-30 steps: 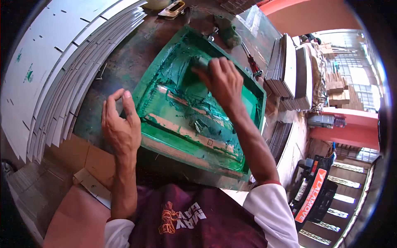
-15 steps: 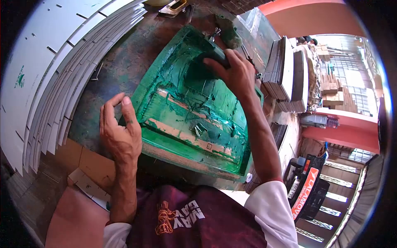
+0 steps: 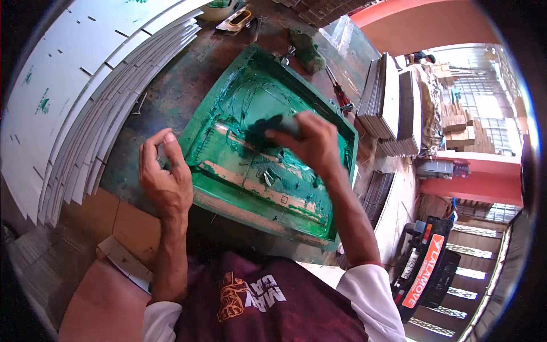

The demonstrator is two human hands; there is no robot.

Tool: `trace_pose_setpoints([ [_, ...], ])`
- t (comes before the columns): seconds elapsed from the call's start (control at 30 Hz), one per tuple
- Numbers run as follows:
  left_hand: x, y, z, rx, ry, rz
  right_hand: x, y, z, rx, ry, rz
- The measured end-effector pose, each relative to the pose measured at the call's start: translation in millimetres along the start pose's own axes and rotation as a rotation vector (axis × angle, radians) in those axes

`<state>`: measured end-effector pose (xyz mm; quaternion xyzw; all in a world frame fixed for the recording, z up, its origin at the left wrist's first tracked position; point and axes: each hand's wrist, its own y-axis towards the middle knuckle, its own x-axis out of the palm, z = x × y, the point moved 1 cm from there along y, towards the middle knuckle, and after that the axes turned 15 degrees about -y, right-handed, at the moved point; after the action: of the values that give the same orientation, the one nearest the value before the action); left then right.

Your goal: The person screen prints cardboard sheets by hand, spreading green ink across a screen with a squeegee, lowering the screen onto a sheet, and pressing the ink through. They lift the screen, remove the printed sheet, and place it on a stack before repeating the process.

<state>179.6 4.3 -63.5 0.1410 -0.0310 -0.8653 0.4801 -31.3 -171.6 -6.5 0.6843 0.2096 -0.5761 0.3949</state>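
A green-stained screen frame [image 3: 212, 114] lies on the table, its inside smeared with wet green ink and crossed by strips of tan tape. My right hand [image 3: 310, 142] is wrapped round a dark squeegee [image 3: 273, 130], which is over the middle of the frame; motion blurs its lower edge. Left of the frame, my left hand [image 3: 166, 174] is raised with fingers curved and apart, holding nothing. A small torn scrap [image 3: 268, 178] sits on the mesh below the squeegee.
Stacked white printed sheets [image 3: 74, 85] stand at the left. Beyond the frame are a green rag [image 3: 307, 52], a red-handled screwdriver [image 3: 343, 98], a yellow-handled tool [image 3: 235, 20] and a tub [image 3: 218, 10]. More stacked boards [image 3: 383, 100] are at the right.
My right hand and the squeegee have moved from the far side of the frame toward its middle, nearer my body. The left hand has barely moved.
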Motion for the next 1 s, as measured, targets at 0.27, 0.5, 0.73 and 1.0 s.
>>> trace_pose_setpoints([
  [0.27,-5,4,27,0.447,-0.375,0.178,-112,-63,7,0.657,0.222,0.404],
  [0.5,27,77,143,0.810,-0.202,0.345,-178,-88,23,0.731,-0.151,0.758],
  [0.73,78,121,219,0.912,-0.804,0.174,-247,-12,120,0.598,-0.386,0.640],
  [1.0,79,103,191,1.056,-0.316,0.332,-236,26,119,0.308,0.119,0.745],
])
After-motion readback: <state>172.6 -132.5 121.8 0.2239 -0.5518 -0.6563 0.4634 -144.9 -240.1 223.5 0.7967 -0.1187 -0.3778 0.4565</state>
